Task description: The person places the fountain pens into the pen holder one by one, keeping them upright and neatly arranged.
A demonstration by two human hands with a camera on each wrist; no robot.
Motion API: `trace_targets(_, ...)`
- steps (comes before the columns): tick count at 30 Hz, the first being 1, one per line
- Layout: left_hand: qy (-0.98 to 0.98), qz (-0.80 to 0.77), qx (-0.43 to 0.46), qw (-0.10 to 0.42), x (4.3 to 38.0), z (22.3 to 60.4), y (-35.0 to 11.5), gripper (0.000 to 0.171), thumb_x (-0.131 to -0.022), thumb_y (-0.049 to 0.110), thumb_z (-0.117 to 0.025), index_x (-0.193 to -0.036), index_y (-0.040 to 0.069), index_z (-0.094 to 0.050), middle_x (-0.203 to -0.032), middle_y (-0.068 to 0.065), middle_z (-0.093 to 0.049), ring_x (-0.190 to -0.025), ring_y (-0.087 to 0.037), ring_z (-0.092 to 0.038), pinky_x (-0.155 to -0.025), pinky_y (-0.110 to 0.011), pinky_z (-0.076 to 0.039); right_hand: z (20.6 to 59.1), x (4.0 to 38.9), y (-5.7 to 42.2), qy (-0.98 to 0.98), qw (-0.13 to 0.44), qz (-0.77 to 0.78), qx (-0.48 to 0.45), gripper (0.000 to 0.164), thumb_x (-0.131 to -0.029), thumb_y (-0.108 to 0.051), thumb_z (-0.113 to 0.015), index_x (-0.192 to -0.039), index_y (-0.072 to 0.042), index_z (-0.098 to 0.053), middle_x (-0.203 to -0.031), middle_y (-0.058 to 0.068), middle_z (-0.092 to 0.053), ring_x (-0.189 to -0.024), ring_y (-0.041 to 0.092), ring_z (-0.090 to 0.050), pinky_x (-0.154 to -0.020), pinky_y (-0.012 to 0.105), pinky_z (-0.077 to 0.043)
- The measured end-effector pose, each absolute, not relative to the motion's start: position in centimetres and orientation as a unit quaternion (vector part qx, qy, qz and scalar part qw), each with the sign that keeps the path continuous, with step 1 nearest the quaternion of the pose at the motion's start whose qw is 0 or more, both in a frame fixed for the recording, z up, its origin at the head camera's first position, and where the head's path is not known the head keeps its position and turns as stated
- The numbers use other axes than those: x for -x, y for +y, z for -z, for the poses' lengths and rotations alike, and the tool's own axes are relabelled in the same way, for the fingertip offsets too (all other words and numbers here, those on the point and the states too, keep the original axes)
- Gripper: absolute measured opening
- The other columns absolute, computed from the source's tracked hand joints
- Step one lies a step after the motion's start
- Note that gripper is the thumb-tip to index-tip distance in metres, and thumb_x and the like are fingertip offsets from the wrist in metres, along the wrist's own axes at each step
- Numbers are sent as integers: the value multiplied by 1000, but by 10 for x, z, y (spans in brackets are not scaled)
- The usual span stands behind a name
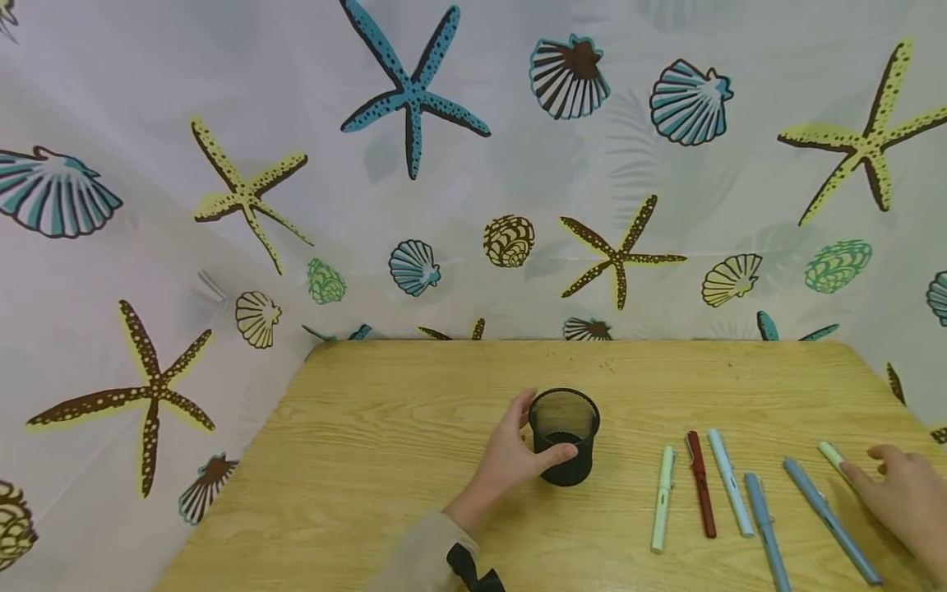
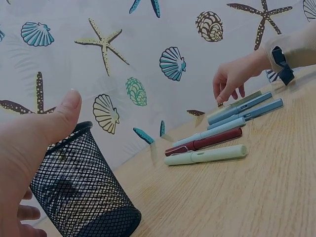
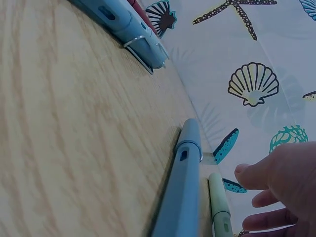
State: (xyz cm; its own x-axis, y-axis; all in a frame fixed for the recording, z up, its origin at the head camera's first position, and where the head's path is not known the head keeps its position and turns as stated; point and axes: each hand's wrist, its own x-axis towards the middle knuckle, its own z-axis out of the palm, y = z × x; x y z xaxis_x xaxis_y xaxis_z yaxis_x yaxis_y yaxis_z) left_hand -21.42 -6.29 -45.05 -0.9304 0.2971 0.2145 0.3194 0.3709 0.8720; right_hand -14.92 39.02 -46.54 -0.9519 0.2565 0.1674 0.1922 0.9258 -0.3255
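Note:
A black mesh pen cup (image 1: 564,444) stands upright on the wooden table. My left hand (image 1: 520,448) holds it from the left, thumb across its near side and fingers round the far side; in the left wrist view the thumb (image 2: 69,106) is at the rim. At the far right, my right hand (image 1: 904,493) hovers by a light green pen (image 1: 832,452), thumb and fingers spread. In the right wrist view that hand (image 3: 289,190) is beside the light green pen (image 3: 219,205), with nothing between thumb and fingers. A blue pen (image 1: 832,520) lies just left of it.
Left of these pens lie another blue pen (image 1: 767,530), a light blue pen (image 1: 730,481), a dark red pen (image 1: 701,483) and a second light green pen (image 1: 662,499). Behind the wooden table (image 1: 355,460) hangs a white cloth (image 1: 473,173) printed with shells and starfish.

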Motion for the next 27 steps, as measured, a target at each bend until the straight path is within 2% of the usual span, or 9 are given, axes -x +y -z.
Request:
trace_targets(4, -828, 531, 180, 11, 214, 451, -58, 93, -74, 47, -75, -146, 16, -26, -142, -13, -37, -126, -34, -39, -94, -51, -38, 467, 150, 390, -977, 74, -152, 132, 59, -92, -29, -58, -105, 25, -42, -89, 40, -48, -80, 52, -48, -65, 55, -41)
trace_targets(7, -828, 532, 176, 14, 215, 450, -55, 92, -74, 46, -76, -146, 16, -26, -140, -14, -39, -124, -34, -41, -93, -51, -39, 469, 152, 389, -975, 70, -156, 141, 55, -90, -25, -60, -105, 26, -43, -89, 40, -48, -79, 50, -48, -64, 52, -42)
trace_targets(11, -833, 525, 174, 21, 216, 449, -50, 93, -73, 48, -76, -145, 17, -27, -138, -13, -42, -123, -30, -43, -94, -48, -39, 470, 154, 389, -977, 58, -157, 132, 55, -89, -24, -62, -104, 26, -44, -86, 39, -50, -77, 49, -50, -61, 50, -43)
trace_targets(15, -838, 518, 169, 32, 215, 448, -45, 96, -70, 51, -77, -145, 17, -27, -137, -11, -43, -122, -27, -44, -95, -46, -38, 470, 156, 390, -980, 16, -154, 123, 63, -89, -32, -60, -105, 26, -43, -85, 38, -52, -79, 51, -51, -63, 52, -44)
trace_targets(22, -832, 533, 149, 47, 214, 452, -34, 98, -68, 46, -80, -145, 17, -27, -137, -12, -42, -123, -26, -43, -96, -47, -37, 469, 156, 389, -980, -8, -154, 125, 57, -89, -28, -60, -103, 25, -45, -70, 22, -53, -60, 27, -50, -52, 37, -41)
trace_targets(27, -825, 544, 139, 66, 213, 454, -29, 99, -66, 48, -81, -144, 16, -28, -135, -12, -43, -123, -28, -42, -97, -47, -36, 467, 159, 387, -978, -32, -153, 139, 51, -89, -28, -61, -99, 21, -50, -76, 26, -50, -67, 32, -51, -56, 40, -42)
